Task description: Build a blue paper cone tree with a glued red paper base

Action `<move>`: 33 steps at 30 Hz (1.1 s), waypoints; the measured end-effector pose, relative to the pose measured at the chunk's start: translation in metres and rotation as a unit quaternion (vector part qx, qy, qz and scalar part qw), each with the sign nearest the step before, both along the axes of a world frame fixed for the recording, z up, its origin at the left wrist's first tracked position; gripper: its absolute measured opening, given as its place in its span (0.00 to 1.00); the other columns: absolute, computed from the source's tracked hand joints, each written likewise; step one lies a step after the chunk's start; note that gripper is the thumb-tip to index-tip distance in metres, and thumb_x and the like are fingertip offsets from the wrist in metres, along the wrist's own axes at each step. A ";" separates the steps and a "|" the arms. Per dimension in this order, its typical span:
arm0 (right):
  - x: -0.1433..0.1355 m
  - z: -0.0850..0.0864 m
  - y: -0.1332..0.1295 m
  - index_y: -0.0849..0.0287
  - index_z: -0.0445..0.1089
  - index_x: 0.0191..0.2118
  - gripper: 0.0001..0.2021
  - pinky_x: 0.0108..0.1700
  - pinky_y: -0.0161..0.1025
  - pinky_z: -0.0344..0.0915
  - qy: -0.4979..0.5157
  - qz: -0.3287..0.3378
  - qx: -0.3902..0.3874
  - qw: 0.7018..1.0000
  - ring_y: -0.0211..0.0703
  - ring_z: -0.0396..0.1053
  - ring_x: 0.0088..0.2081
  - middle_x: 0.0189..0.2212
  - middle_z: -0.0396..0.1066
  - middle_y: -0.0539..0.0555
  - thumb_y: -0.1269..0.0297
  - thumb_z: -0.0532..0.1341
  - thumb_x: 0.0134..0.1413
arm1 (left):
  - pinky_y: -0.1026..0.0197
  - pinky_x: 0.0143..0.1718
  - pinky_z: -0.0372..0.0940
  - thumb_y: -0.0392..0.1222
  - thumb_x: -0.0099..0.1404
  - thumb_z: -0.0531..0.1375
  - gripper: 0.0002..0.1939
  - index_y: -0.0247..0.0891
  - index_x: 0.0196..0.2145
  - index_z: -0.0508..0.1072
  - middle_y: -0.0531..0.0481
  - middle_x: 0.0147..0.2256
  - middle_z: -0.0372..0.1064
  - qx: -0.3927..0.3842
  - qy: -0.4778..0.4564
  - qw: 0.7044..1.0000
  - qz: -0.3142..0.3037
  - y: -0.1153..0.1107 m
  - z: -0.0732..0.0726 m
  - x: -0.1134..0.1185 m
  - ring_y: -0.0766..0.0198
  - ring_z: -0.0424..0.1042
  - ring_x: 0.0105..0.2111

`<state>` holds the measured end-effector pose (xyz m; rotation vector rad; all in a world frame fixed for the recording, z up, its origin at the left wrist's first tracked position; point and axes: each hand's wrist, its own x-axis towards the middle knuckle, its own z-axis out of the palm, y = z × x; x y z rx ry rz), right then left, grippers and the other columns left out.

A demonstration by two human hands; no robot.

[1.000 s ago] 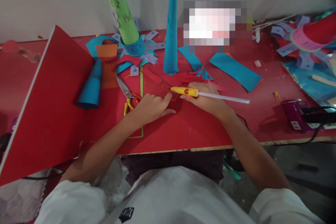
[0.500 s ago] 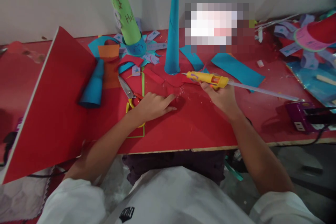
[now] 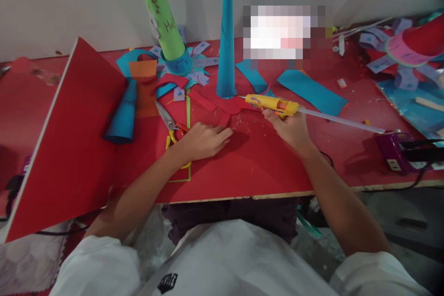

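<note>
My right hand (image 3: pixel 291 127) is closed around a yellow glue gun (image 3: pixel 270 102), a long clear glue stick (image 3: pixel 340 119) jutting from its back. The gun's nozzle is close to the base of an upright blue paper cone (image 3: pixel 226 55). This cone stands on a red paper piece with petal-like strips (image 3: pixel 231 107). My left hand (image 3: pixel 206 141) rests palm down on the red board (image 3: pixel 243 171), fingers slightly bent and apart, beside one red strip; its fingertips are partly hidden. Under and beside the left wrist lie scissors (image 3: pixel 168 118) with yellow and red handles.
A raised red board panel (image 3: pixel 65 148) and a second blue cone (image 3: pixel 123 115) are on the left. Behind stands a green lettered tube (image 3: pixel 161 18). Blue paper strips (image 3: pixel 312 90) lie at the right, near a purple power box (image 3: pixel 395 150) with cables.
My left hand's fingers have drawn in and bent a little. My right hand and the glue gun have hardly moved; the view has shifted slightly.
</note>
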<state>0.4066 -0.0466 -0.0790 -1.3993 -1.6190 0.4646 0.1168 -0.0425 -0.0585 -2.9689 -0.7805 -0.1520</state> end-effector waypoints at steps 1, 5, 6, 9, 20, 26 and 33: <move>0.000 0.000 0.000 0.51 0.77 0.36 0.16 0.37 0.46 0.75 0.005 -0.001 0.002 1.000 0.50 0.78 0.34 0.32 0.80 0.53 0.43 0.67 0.61 | 0.59 0.25 0.57 0.39 0.77 0.53 0.12 0.37 0.54 0.71 0.47 0.37 0.80 0.021 -0.015 1.000 -0.012 0.000 0.000 0.000 0.59 0.79 0.31; 0.000 -0.001 0.000 0.52 0.77 0.35 0.16 0.34 0.45 0.74 0.021 -0.015 0.007 1.000 0.48 0.77 0.30 0.28 0.78 0.52 0.44 0.67 0.62 | 0.61 0.26 0.60 0.31 0.74 0.50 0.16 0.39 0.54 0.72 0.50 0.34 0.78 0.119 -0.107 0.986 -0.048 0.002 -0.001 -0.005 0.64 0.77 0.31; 0.001 -0.001 0.000 0.51 0.76 0.35 0.16 0.33 0.44 0.73 0.022 -0.020 0.007 1.000 0.47 0.76 0.29 0.27 0.77 0.52 0.44 0.66 0.62 | 0.61 0.26 0.60 0.31 0.75 0.50 0.16 0.40 0.53 0.72 0.51 0.33 0.77 0.134 -0.133 0.981 -0.039 0.004 -0.001 -0.007 0.64 0.77 0.30; 0.002 0.001 -0.001 0.51 0.76 0.34 0.16 0.31 0.43 0.71 0.024 -0.033 0.001 0.999 0.45 0.73 0.27 0.26 0.75 0.51 0.44 0.66 0.62 | 0.62 0.28 0.61 0.31 0.76 0.50 0.16 0.41 0.52 0.73 0.50 0.34 0.77 0.125 -0.215 0.968 0.021 0.014 0.000 -0.016 0.65 0.76 0.31; -0.003 0.008 -0.004 0.53 0.76 0.32 0.18 0.28 0.40 0.68 0.045 -0.031 -0.015 0.998 0.41 0.68 0.24 0.23 0.73 0.49 0.43 0.67 0.60 | 0.58 0.43 0.68 0.46 0.77 0.57 0.10 0.42 0.43 0.77 0.48 0.40 0.78 0.007 -0.324 0.903 0.281 0.085 -0.021 -0.069 0.59 0.75 0.39; -0.004 0.010 -0.004 0.51 0.75 0.33 0.19 0.28 0.41 0.68 0.042 -0.030 -0.020 0.998 0.42 0.69 0.25 0.25 0.74 0.50 0.40 0.66 0.60 | 0.47 0.56 0.68 0.41 0.77 0.55 0.13 0.44 0.54 0.76 0.43 0.56 0.73 0.063 -0.253 0.919 0.295 0.084 -0.021 -0.073 0.51 0.71 0.55; -0.004 0.005 -0.002 0.52 0.76 0.33 0.19 0.29 0.41 0.69 0.027 -0.028 -0.012 0.999 0.43 0.70 0.26 0.25 0.74 0.51 0.40 0.66 0.60 | 0.27 0.74 0.43 0.27 0.75 0.49 0.26 0.47 0.62 0.72 0.47 0.72 0.60 0.025 -0.095 0.985 0.143 0.064 -0.006 -0.051 0.46 0.53 0.74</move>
